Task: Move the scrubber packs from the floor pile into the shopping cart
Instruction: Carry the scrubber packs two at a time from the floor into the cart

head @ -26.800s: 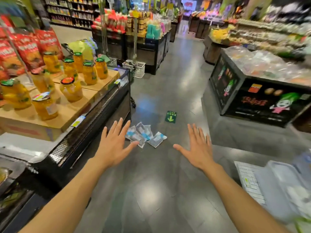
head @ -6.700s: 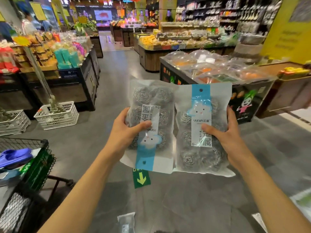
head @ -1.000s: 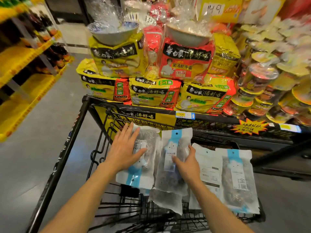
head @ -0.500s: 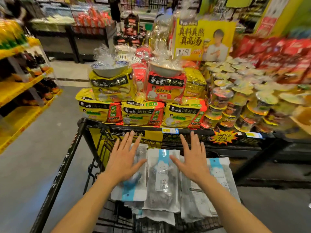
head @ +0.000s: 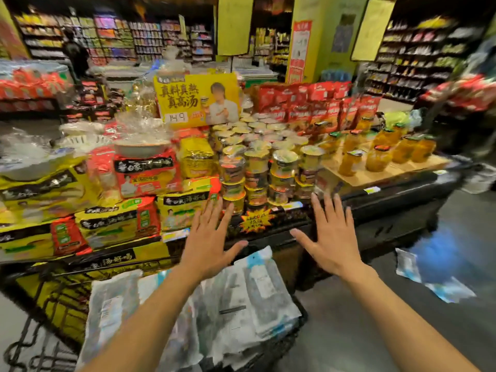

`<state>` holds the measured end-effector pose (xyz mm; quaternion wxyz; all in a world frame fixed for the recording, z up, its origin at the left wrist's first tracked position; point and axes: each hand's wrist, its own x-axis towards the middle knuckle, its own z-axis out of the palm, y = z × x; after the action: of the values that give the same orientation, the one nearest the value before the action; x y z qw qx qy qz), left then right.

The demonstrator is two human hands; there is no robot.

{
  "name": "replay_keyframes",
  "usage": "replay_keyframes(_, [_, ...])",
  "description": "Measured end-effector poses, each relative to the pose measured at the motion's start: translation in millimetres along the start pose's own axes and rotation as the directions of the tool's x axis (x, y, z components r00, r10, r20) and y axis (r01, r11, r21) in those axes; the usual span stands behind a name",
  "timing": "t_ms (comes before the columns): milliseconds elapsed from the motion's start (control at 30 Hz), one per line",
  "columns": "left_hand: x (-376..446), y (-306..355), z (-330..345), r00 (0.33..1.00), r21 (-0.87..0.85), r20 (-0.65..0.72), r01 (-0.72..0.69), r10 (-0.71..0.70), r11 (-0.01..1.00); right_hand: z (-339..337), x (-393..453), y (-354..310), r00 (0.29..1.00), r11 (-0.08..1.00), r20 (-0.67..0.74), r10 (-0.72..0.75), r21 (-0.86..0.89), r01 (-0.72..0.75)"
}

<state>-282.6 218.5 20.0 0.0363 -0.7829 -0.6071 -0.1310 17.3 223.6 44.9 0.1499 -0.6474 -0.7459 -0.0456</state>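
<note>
Several clear scrubber packs (head: 241,299) with blue-and-white labels lie side by side in the black wire shopping cart (head: 53,304) at the lower left. My left hand (head: 209,242) hovers above them with fingers spread, holding nothing. My right hand (head: 330,237) is raised to the right of the cart, fingers spread, also holding nothing. On the grey floor at the right lie more scrubber packs (head: 429,280), blurred by camera motion.
A low display stand (head: 389,200) just beyond the cart carries noodle multipacks (head: 120,218), stacked cup noodles (head: 257,167) and jars of yellow fruit (head: 381,154) on a wooden board. A yellow promo sign (head: 198,103) stands behind. Shelving fills the back.
Both hands have lifted off the packs in the cart. The view has swung right, so the cart now sits lower left and the floor packs appear at the right.
</note>
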Motion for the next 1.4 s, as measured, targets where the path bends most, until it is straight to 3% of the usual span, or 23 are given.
replay_keyframes(267, [105.1, 174.1, 16.7, 0.953, -0.085, -0.09, -0.296, 0.289, 0.951, -57.9, -45.7, 187.7, 0.957, 0.958, -0.094, 0.275, -0.053, -0.281])
replay_keyframes(467, [171.4, 299.9, 41.5, 0.876, -0.122, -0.085, -0.481, 0.474, 0.868, -85.4, -97.2, 298.8, 0.86, 0.863, -0.14, 0.492, -0.056, -0.503])
replay_keyframes(700, [249.3, 397.9, 91.3, 0.782, -0.18, -0.091, -0.622, 0.617, 0.762, -89.0, -118.7, 393.7, 0.723, 0.711, -0.172, 0.669, -0.135, -0.69])
replay_keyframes(1067, [406.9, 533.2, 168.4, 0.692, -0.336, -0.127, -0.704, 0.711, 0.625, -81.7, -59.2, 517.7, 0.547, 0.53, -0.186, 0.816, -0.135, -0.837])
replay_keyframes(1400, [516.6, 629.7, 225.2, 0.659, -0.29, -0.092, -0.735, 0.746, 0.613, -53.7, -6.3, 654.3, 0.489, 0.469, -0.154, 0.859, -0.146, -0.871])
